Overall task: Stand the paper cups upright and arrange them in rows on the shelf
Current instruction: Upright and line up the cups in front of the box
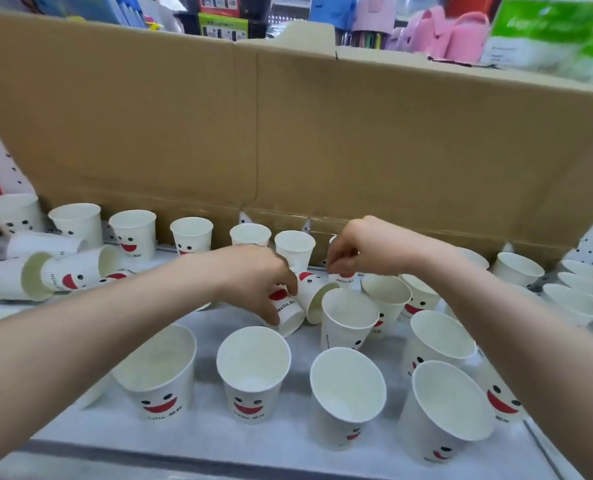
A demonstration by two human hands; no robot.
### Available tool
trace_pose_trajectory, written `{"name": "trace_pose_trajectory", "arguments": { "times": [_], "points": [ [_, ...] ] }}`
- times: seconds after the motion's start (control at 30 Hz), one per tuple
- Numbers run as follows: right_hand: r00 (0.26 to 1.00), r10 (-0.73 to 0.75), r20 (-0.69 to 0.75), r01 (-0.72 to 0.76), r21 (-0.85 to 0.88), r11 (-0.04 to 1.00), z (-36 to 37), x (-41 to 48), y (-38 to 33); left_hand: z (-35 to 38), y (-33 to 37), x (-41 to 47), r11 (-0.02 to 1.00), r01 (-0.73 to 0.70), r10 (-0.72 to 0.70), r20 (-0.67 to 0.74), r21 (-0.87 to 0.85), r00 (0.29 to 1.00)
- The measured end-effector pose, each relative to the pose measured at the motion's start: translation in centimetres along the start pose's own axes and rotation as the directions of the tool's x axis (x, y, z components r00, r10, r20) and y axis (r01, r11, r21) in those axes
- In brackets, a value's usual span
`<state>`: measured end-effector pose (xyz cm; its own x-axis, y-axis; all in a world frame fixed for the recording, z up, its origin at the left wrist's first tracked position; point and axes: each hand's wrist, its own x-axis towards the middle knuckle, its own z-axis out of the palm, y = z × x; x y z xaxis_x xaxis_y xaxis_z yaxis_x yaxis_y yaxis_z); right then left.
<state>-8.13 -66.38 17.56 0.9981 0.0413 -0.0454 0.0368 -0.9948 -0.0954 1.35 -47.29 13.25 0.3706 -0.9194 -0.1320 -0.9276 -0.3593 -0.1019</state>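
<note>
Head camera, single view. Grips with left hand (257, 282) a tipped cup (288, 308) at mid-shelf, thumb and fingers wrapped round its wall, open mouth turned toward the near edge. Touching it on the right, second tipped cup (314, 296). Reaches with right hand (357, 247) just behind, fingers curled down onto a third cup (344, 278); pinching or only touching, cannot tell. Along cardboard wall (323, 133), back row of upright cups (191, 233). Nearest, front row of upright cups (253, 368) on white shelf (80, 434). At far left, heap of lying cups (70, 271). At far right, nested cups (579, 296), close together.
</note>
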Motion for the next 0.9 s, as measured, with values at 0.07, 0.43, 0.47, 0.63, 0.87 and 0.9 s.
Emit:
{"name": "trace_pose_trajectory", "arguments": {
  "times": [0.07, 0.43, 0.47, 0.63, 0.87, 0.9],
  "points": [
    [1.000, -0.004, -0.006, 0.004, -0.094, 0.996, 0.2, 1.0, -0.1, -0.1, -0.4, -0.1, 1.000, -0.011, 0.011, 0.007, -0.005, 1.000],
    [0.997, -0.068, -0.031, 0.062, -0.174, 0.983, 1.3, 3.5, 0.7, 0.5, -1.4, -0.1, 0.949, 0.312, -0.316, -0.138, -0.055, 0.939],
    [0.996, -0.062, -0.059, 0.053, -0.152, 0.987, 1.1, 3.4, 0.9, 0.5, -1.4, 0.0, 0.939, 0.329, -0.340, -0.136, -0.096, 0.931],
    [0.979, 0.035, -0.199, -0.032, 0.016, 0.999, -0.4, 3.0, 2.3, -0.1, -0.8, 0.6, 0.922, 0.296, -0.336, -0.137, -0.250, 0.932],
    [0.985, 0.150, -0.089, -0.153, -0.032, 0.988, 1.4, 4.1, 3.3, -1.5, -0.7, -0.5, 0.905, 0.199, -0.309, -0.260, -0.376, 0.915],
    [0.985, 0.152, -0.080, -0.155, -0.042, 0.987, 1.7, 4.2, 3.5, -1.2, -0.4, -0.8, 0.919, 0.170, -0.270, -0.253, -0.355, 0.929]
  ]
}}
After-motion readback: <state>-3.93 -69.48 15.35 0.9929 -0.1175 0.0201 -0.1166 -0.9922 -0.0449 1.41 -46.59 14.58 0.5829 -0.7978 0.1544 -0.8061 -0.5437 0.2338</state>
